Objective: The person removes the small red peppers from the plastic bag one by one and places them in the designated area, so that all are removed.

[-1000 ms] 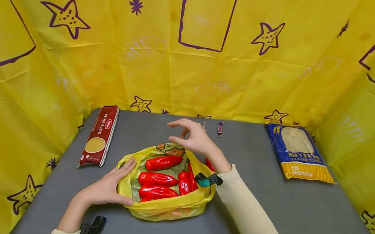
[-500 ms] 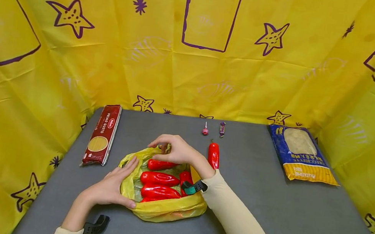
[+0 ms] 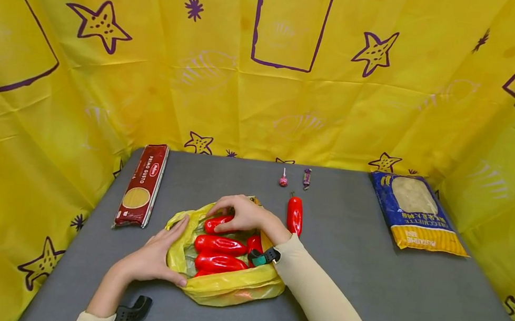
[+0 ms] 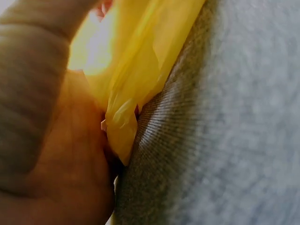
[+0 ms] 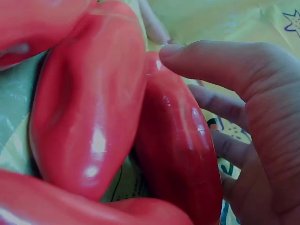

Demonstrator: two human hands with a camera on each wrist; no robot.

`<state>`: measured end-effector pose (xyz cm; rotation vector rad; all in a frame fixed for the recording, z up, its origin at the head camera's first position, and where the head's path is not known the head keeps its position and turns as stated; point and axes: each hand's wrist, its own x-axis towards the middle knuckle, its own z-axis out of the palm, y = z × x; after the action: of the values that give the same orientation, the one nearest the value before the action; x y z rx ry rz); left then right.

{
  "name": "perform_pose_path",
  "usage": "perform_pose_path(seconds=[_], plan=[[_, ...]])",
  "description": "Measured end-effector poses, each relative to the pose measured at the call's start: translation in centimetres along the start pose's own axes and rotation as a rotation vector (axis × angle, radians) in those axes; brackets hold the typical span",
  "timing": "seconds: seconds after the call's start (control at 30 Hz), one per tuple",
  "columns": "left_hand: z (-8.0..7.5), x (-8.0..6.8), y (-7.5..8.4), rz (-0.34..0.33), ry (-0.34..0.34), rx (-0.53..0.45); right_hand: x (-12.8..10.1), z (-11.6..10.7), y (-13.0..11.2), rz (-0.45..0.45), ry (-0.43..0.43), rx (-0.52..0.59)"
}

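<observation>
Nearest: left hand, fingers and thumb spread apart, rests against the left rim of a crumpled, thin yellow plastic bag, mouth upward, on the flat grey tabletop. Inside: glossy red, elongated peppers, several lying side by side. Change within the last second: right hand is down from above the far rim into the bag, thumb and fingers now on either side of the farthest pepper (right wrist view: thumb tip at its end; whether the digits clamp it, cannot tell). Judgement: the reach looks complete, the lift not begun; that pepper lies inside the bag. Beyond: one loose glossy red, tapering pepper on the table. Farther back: a round pink lollipop and a purple wrapped candy, near each other, apart.
</observation>
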<state>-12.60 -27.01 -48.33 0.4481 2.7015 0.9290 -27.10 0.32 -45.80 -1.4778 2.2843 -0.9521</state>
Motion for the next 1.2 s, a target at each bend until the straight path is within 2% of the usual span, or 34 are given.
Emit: perform_pose_path(seconds=[0.37,0.6,0.97,1.2], plan=[[0.6,0.0,-0.5,0.046,0.062,-0.001,0.6,0.3,-0.1,0.027,-0.076,-0.099],[0.5,0.1,-0.4,0.054,0.057,0.021,1.0,0.5,-0.1,0.051,-0.131,-0.173],[0.2,0.1,-0.2,0.041,0.035,0.029,1.5,0.0,-1.1,0.019,-0.240,-0.253],[0.2,0.2,-0.1,0.044,0.031,0.025,1.5,0.1,-1.0,0.043,-0.233,-0.245]])
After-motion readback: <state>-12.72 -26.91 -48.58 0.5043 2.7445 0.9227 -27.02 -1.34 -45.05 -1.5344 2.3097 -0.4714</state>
